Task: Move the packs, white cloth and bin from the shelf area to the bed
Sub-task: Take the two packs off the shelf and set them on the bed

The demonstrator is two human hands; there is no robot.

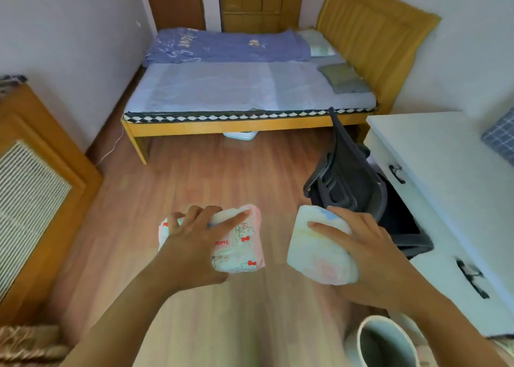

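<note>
My left hand (192, 244) grips a pink and white cartoon-printed pack (239, 247) from above, over the wooden floor. My right hand (361, 247) holds a pale pastel pack (317, 255) at about the same height. The bed (236, 88), with a light blue sheet and wooden frame, lies ahead across the floor. A round white bin (386, 341) with a dark inside stands on the floor at the bottom right, below my right forearm. No white cloth is in view.
A dark office chair (350, 188) stands right of centre, tucked against a white desk (445, 172). A wooden cabinet (36, 194) lines the left wall. A folded purple blanket (228, 46) and pillows (342, 77) lie on the bed. Open wooden floor runs between me and the bed.
</note>
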